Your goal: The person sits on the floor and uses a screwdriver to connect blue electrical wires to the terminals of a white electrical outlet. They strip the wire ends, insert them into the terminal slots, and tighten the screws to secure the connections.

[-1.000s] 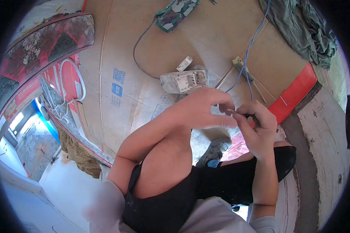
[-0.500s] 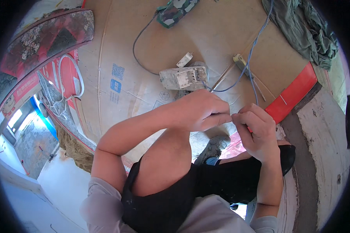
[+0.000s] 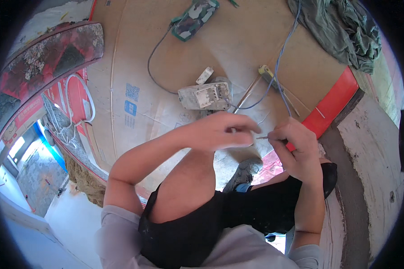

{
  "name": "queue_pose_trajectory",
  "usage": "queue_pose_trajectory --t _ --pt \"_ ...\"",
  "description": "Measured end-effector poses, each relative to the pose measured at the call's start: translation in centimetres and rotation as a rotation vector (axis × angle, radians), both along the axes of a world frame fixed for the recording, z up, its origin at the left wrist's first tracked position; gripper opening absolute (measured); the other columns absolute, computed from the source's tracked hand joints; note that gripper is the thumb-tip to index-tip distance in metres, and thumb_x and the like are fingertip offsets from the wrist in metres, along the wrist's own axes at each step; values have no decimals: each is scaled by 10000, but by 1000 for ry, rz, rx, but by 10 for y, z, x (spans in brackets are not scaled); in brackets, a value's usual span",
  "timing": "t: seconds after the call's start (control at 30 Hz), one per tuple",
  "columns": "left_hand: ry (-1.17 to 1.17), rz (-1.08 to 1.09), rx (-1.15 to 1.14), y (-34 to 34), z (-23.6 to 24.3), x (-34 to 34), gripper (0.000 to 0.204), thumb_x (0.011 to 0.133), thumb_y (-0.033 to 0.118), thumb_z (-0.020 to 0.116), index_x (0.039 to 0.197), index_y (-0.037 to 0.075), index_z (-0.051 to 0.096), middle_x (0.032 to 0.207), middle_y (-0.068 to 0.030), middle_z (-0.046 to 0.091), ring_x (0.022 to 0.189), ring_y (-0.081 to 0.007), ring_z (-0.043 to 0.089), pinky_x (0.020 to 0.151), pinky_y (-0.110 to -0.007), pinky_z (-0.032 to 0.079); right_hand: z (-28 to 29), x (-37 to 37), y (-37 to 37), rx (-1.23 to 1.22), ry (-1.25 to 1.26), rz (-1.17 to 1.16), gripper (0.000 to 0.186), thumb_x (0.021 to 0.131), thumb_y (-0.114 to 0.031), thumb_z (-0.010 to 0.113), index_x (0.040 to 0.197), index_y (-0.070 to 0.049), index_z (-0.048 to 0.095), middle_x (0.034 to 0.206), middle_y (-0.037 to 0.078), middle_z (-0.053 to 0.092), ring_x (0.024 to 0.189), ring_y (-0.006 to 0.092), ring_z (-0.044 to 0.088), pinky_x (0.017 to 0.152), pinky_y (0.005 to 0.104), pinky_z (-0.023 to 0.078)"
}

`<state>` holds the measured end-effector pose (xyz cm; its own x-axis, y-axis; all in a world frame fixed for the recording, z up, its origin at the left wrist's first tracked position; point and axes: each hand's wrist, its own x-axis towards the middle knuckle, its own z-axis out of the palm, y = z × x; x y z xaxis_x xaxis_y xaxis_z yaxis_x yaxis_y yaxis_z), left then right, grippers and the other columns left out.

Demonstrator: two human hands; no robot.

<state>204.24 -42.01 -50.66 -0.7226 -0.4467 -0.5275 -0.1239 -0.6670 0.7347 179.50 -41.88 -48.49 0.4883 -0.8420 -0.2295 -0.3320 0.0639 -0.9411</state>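
- The right hand (image 3: pixel 296 142) is closed in a pinch, thumb against forefinger, on a thin wire end (image 3: pixel 261 137) that pokes out toward the other hand
- The left hand (image 3: pixel 222 131) faces it, fingers loosely curled, thumb and forefinger parted around the wire's tip; whether they touch it I cannot tell
- That wire end lies between the two hands, above the person's lap
- A blue-grey cable (image 3: pixel 282 50) comes down from the upper edge; one strand drops to the right hand, another loops left to the dirty off-white box (image 3: pixel 204 96)
- The box rests on cardboard (image 3: pixel 134 49) beyond the left hand, with a small white block (image 3: pixel 205 75) just beside it
- A dark lead (image 3: pixel 151 71) joins the box to a camouflage pouch (image 3: pixel 195 19)
- The cable crosses a yellow-ended tool (image 3: pixel 264 71)
- A dark crumpled cloth (image 3: pixel 345 38) lies upper right, beyond a red strip (image 3: pixel 332 103)
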Motion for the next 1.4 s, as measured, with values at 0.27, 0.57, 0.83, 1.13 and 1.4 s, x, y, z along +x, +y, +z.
queue_pose_trajectory --t 0.27,0.57,0.83,1.13,1.4 --pt "138 45 287 6 -14 -27 279 1008 271 576 918 18 651 748 -20 645 683 -86 559 629 -251 441 2 3 3 0 24 6 196 709 93 678 855 -14 601 811 121 558 748 284 599 654 355 479" --pt "-145 -87 -537 2 -16 -13 156 894 168 686 906 14 661 794 -68 652 726 -216 605 656 -332 475 -1 11 9 39 95 41 152 781 40 690 899 -17 613 824 137 579 759 320 608 654 384 482" --pt "-200 -116 -1088 1 -17 -5 164 822 174 739 879 47 653 753 -67 606 782 -234 606 688 -359 486 -2 20 11 97 54 -24 144 791 19 696 906 -19 619 815 139 593 729 328 616 641 380 483" --pt "124 -55 614 4 -14 -5 289 1009 267 562 883 20 642 763 -37 622 718 -125 583 663 -286 452 -2 20 19 -139 58 57 196 734 43 703 887 -37 610 791 117 551 737 309 580 622 397 460" --pt "-30 -68 -248 19 -20 -6 197 939 218 653 878 31 650 760 -48 612 731 -182 586 663 -324 454 -6 22 29 169 61 -19 106 792 11 698 864 -20 626 770 127 582 665 279 593 583 344 460"
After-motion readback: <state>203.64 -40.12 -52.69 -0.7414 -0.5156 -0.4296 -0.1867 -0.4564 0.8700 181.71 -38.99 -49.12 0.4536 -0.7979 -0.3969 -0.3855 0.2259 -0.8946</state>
